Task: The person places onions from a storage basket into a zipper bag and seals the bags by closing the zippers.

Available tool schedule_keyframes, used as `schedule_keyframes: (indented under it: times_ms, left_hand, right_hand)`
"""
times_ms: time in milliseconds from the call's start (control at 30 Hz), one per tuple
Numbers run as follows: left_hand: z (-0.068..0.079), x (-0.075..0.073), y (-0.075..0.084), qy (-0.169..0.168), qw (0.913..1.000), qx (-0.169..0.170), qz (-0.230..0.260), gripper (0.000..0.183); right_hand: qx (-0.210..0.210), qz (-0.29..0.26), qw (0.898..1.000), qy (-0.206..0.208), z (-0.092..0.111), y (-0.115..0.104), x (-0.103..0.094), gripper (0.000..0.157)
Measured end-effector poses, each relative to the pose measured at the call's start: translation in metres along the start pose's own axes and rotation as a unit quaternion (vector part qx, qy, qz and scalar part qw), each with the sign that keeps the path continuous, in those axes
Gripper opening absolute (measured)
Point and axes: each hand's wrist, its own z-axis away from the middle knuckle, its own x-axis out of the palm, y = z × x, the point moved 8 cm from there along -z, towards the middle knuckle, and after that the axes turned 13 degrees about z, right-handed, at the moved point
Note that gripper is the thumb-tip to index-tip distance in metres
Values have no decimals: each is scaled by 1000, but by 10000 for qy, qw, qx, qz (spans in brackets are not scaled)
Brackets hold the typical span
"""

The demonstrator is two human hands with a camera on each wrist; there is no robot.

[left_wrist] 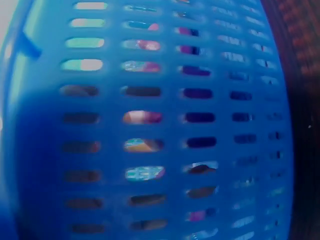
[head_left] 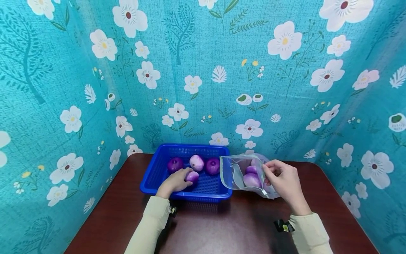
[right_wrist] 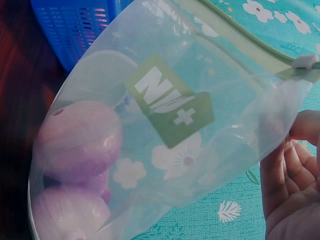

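Inside the blue plastic basket (head_left: 147,178), my left hand (head_left: 175,180) has its fingers curled round a purple onion (head_left: 192,177). Behind it in the basket lie a dark purple onion (head_left: 175,164), a paler one (head_left: 196,162) and another dark one (head_left: 213,165). The left wrist view shows mostly the slotted basket wall (left_wrist: 111,105), which hides the hand. To the right, my right hand (head_left: 284,179) pinches the edge of a clear zip bag (right_wrist: 215,165), whose mouth gapes toward the basket. Several onions (right_wrist: 82,142) sit at the bottom of the bag.
Basket and bag stand side by side on a dark brown wooden table (head_left: 203,229), near its back edge. A turquoise flowered cloth (head_left: 196,116) hangs behind and on both sides. A white slider (right_wrist: 306,61) sits on the bag's zip.
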Motion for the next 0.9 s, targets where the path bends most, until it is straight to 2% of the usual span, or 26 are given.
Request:
schedule_keyframes:
  times_ms: [100,167,267,367,467,533,633,700,767,900]
  left_hand:
    - [0,1,1,-126,9999,-14,75,47]
    - [1,0,2,-63,10000,-20,69,47]
    - [3,-7,5,240,9995,161,130,49]
    - [5,-16,12,692,9959,434,389,54]
    - [7,-25,21,1133,9859,709,1005,58]
    - [10,-29,30,1330,9745,868,1588,60]
    - [16,-32,46,1483,9533,1171,2357,61]
    - [19,-31,59,1520,9436,1412,2579,61]
    - [21,-30,73,1543,9392,1638,2594,60]
    - [24,-22,95,1422,9389,1897,2496,59]
  right_hand:
    - [7,-37,10000,-31,1,0,0,14]
    - [21,-44,10000,-40,1,0,1,14]
    - [15,-31,10000,-19,1,0,0,14]
    - [-12,-35,10000,13,1,0,0,13]
    - [-60,-58,10000,26,1,1,0,13]
    - [-96,-69,9999,32,1,2,0,13]
    - [-139,-76,9999,44,1,3,0,12]
    - [-148,-98,9998,61,1,3,0,12]
    - [-142,-120,9998,71,1,3,-1,12]
    - [-114,-135,9998,41,1,4,0,13]
